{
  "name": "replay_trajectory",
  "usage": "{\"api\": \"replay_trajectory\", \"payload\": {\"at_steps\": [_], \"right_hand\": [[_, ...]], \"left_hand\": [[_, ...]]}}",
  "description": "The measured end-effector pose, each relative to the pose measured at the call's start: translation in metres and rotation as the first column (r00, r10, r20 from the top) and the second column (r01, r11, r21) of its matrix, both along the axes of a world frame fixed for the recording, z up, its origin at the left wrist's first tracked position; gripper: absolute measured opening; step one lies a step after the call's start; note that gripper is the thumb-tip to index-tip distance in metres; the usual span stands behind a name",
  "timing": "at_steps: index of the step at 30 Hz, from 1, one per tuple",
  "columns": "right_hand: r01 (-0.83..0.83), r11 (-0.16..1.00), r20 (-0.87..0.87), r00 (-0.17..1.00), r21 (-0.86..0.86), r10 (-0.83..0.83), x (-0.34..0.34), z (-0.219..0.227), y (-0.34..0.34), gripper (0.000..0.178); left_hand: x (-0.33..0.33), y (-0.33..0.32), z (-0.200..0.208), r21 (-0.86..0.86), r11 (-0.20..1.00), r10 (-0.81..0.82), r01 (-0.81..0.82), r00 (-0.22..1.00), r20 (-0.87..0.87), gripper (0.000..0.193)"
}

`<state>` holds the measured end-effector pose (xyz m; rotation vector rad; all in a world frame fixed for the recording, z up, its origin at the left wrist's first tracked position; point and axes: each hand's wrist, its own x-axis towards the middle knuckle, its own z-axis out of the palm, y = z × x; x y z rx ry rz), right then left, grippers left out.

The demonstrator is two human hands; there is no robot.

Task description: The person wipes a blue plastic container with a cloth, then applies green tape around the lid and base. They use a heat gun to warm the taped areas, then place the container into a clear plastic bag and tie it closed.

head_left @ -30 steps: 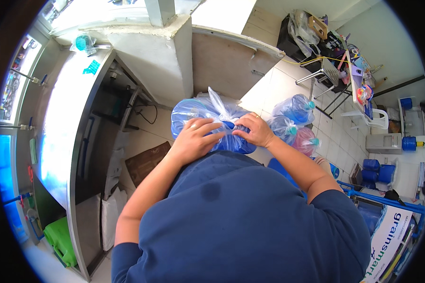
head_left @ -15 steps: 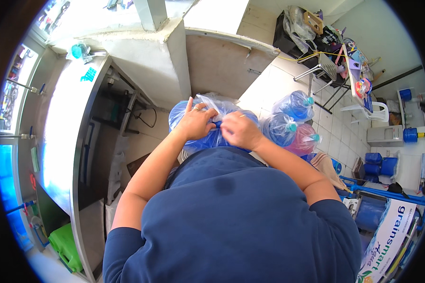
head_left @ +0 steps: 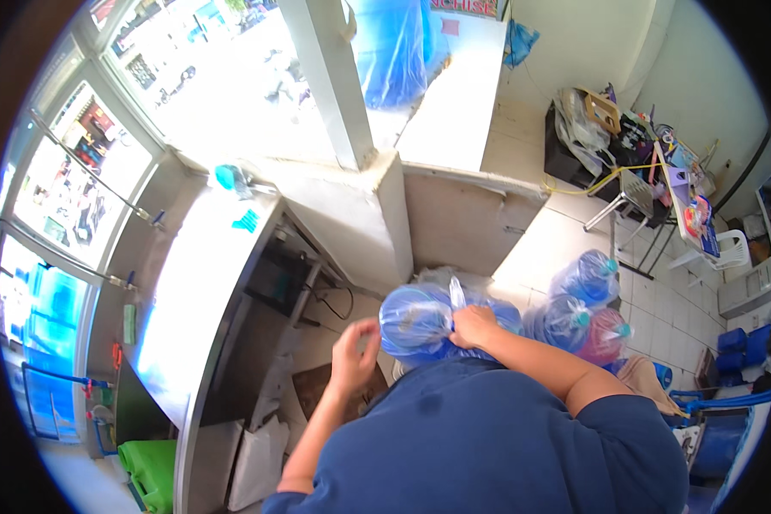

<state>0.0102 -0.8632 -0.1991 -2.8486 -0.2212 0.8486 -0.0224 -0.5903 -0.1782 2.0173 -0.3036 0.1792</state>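
Just ahead of my body are large blue water jugs [head_left: 407, 319] wrapped in clear plastic. My right hand [head_left: 474, 326] is closed round the gathered plastic bag [head_left: 457, 294], whose loose end sticks up past my fingers. To the left of the jugs my left hand [head_left: 355, 353] is raised, fingers apart and holding nothing, with its fingertips close to the wrapped side. The lower part of the jugs is hidden behind my shirt.
More bagged jugs [head_left: 589, 276] with teal caps stand on the tiled floor at right, one of them a pink jug [head_left: 606, 336]. A metal counter [head_left: 199, 287] runs along the left, with a green container [head_left: 148, 473] below. A low wall [head_left: 454, 224] stands ahead.
My left hand has let go of the plastic and moved left, away from the jugs. My right hand now grips the gathered bag. The view has swung left and up.
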Motion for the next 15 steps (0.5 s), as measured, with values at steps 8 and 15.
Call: {"api": "replay_trajectory", "payload": {"at_steps": [8, 15], "right_hand": [[0.156, 0.986, -0.200, 0.969, 0.055, -0.142, 0.010, -0.008, -0.002, 0.045], [0.095, 0.995, -0.247, 0.965, 0.012, -0.090, 0.014, 0.000, 0.002, 0.052]], "left_hand": [[-0.102, 0.056, -0.053, -0.013, 0.923, 0.352, -0.386, 0.855, -0.380, 0.021], [-0.122, 0.057, -0.082, 0.041, 0.961, 0.240, -0.273, 0.755, -0.610, 0.023]]}}
